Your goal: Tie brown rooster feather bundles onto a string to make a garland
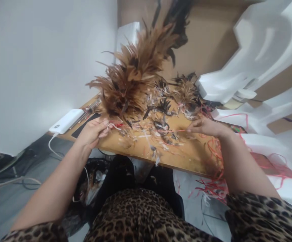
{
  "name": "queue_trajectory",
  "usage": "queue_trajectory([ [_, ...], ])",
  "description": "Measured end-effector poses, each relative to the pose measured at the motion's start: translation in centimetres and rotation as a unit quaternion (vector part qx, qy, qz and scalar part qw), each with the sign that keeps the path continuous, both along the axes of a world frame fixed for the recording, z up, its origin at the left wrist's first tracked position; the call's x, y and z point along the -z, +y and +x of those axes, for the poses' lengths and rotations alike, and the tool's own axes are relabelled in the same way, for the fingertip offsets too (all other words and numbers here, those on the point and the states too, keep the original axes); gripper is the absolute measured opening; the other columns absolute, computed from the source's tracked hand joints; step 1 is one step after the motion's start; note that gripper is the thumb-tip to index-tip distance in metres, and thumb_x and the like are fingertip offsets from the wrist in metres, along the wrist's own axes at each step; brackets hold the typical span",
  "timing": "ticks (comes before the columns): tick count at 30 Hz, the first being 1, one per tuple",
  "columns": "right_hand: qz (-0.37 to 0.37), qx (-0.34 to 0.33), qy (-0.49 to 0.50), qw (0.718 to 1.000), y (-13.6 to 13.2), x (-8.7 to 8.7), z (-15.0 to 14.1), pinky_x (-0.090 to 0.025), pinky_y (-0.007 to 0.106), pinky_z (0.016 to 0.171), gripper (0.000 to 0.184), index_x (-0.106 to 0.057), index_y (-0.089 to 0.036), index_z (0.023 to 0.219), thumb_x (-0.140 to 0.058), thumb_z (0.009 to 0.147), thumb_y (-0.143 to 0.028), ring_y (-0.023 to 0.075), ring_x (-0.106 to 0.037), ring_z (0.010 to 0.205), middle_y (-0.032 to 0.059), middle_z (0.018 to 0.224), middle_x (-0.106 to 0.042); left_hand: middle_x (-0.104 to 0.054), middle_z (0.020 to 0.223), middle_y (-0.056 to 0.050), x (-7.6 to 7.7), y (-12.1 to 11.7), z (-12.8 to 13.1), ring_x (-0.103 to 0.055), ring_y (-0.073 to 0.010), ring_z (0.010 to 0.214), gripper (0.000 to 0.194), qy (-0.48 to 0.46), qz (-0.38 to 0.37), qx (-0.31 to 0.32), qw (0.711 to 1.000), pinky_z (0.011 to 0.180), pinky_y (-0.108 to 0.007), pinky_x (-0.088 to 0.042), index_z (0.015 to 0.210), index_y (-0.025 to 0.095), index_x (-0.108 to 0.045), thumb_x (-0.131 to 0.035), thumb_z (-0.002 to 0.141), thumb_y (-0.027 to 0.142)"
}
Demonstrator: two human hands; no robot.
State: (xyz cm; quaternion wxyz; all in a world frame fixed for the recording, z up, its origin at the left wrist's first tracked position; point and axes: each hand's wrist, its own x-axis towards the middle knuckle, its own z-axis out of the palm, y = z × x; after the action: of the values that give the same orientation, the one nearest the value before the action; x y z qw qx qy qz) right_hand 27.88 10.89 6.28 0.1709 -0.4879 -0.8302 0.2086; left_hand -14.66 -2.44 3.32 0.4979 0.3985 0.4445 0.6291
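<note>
My left hand [94,131] is closed in a pinch on the white stem end of a feather bundle, its base wound with red thread. The large brown feather bundle [125,87] fans up and away from that hand, with dark feathers [177,25] beyond its tip. Out to the right, my right hand [205,127] pinches a thin red thread [178,130] that stretches toward the left hand. Below and between the hands, loose feather scraps [162,126] litter the wooden table [133,148].
A smaller feather bunch [186,92] lies at the table's back. On the left are a white power bank [66,121] with a cable and a dark phone [81,129]. White foam blocks [216,84] stand right. Red strands [212,186] hang off the front edge. A black bag [92,178] is below.
</note>
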Motion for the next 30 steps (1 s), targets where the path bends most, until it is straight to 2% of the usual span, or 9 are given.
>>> queue_trajectory([
  [2,-0.077,-0.056,0.045,0.994,-1.3,-0.6,-2.6,-0.049,0.027,0.064,0.032,-0.077,-0.020,0.080,-0.073,0.063,-0.047,0.0150,-0.065,0.066,0.0093,0.080,-0.073,-0.057,0.058,-0.007,0.1,0.6,1.3,-0.032,-0.0041,0.041,0.027,-0.036,-0.003,0.004,0.999,0.033,-0.015,-0.014,0.056,0.015,-0.059,-0.083,0.057,0.028],
  [5,-0.073,-0.054,0.188,0.978,-3.4,-0.9,-8.6,-0.050,0.030,0.075,0.033,-0.073,-0.018,0.094,-0.068,0.071,-0.040,0.0170,-0.065,0.079,0.0083,0.094,-0.072,-0.056,0.061,-0.004,0.3,1.1,3.7,-0.034,-0.0037,0.043,0.026,-0.071,-0.005,0.020,0.997,0.034,-0.014,-0.014,0.059,0.014,-0.059,-0.082,0.056,0.024],
  [7,-0.112,-0.080,0.248,0.959,-4.5,-0.4,-12.9,-0.049,0.029,0.077,0.034,-0.070,-0.015,0.099,-0.066,0.073,-0.036,0.0156,-0.063,0.080,0.0069,0.094,-0.071,-0.057,0.063,-0.003,0.4,1.2,5.1,-0.035,-0.0032,0.044,0.027,-0.085,-0.006,0.031,0.996,0.034,-0.014,-0.015,0.062,0.012,-0.060,-0.082,0.056,0.025],
  [10,-0.144,-0.128,0.303,0.933,-5.4,1.0,-18.2,-0.045,0.024,0.070,0.025,-0.068,-0.011,0.085,-0.065,0.072,-0.032,0.0119,-0.057,0.070,0.0011,0.076,-0.066,-0.057,0.064,-0.002,0.5,1.2,6.6,-0.037,-0.0028,0.044,0.028,-0.095,-0.008,0.031,0.995,0.034,-0.013,-0.017,0.067,0.011,-0.059,-0.082,0.058,0.026],
  [12,-0.211,-0.138,0.320,0.913,-5.7,2.2,-20.5,-0.041,0.022,0.060,0.027,-0.066,-0.011,0.077,-0.064,0.073,-0.038,0.0093,-0.050,0.058,-0.0019,0.060,-0.058,-0.058,0.063,-0.002,0.6,1.0,7.0,-0.037,-0.0028,0.044,0.030,-0.096,-0.005,0.015,0.995,0.035,-0.013,-0.018,0.071,0.012,-0.058,-0.082,0.058,0.026],
  [15,-0.272,-0.122,0.378,0.877,-6.0,3.7,-22.4,-0.037,0.021,0.056,0.032,-0.066,-0.011,0.076,-0.065,0.071,-0.043,0.0087,-0.045,0.053,-0.0029,0.053,-0.053,-0.059,0.061,-0.001,0.9,0.7,7.2,-0.038,-0.0033,0.042,0.035,-0.090,0.003,-0.022,0.996,0.035,-0.013,-0.018,0.075,0.012,-0.057,-0.082,0.057,0.027],
  [18,-0.249,-0.093,0.447,0.854,-6.3,4.7,-23.2,-0.040,0.023,0.064,0.033,-0.064,-0.013,0.071,-0.068,0.067,-0.045,0.0113,-0.051,0.062,-0.0010,0.058,-0.056,-0.058,0.059,0.000,1.3,0.6,7.3,-0.038,-0.0037,0.042,0.037,-0.084,0.010,-0.062,0.995,0.035,-0.014,-0.019,0.077,0.013,-0.057,-0.082,0.055,0.029],
  [24,-0.162,-0.042,0.501,0.849,-7.3,5.9,-24.0,-0.043,0.025,0.066,0.026,-0.057,-0.016,0.067,-0.064,0.070,-0.041,0.0125,-0.054,0.065,0.0013,0.066,-0.060,-0.054,0.053,0.004,3.2,1.0,7.5,-0.042,-0.0048,0.042,0.035,-0.042,0.006,-0.164,0.986,0.039,-0.015,-0.028,0.086,0.013,-0.063,-0.079,0.061,0.031],
  [30,-0.172,-0.037,0.554,0.814,-9.2,6.8,-24.9,-0.044,0.024,0.067,0.021,-0.057,-0.017,0.069,-0.059,0.073,-0.037,0.0106,-0.052,0.066,0.0009,0.069,-0.059,-0.066,0.071,-0.003,5.0,1.3,7.6,-0.060,-0.0122,0.063,0.024,0.094,0.092,-0.251,0.959,0.061,-0.025,-0.049,0.086,0.012,-0.067,-0.072,0.069,0.030],
])
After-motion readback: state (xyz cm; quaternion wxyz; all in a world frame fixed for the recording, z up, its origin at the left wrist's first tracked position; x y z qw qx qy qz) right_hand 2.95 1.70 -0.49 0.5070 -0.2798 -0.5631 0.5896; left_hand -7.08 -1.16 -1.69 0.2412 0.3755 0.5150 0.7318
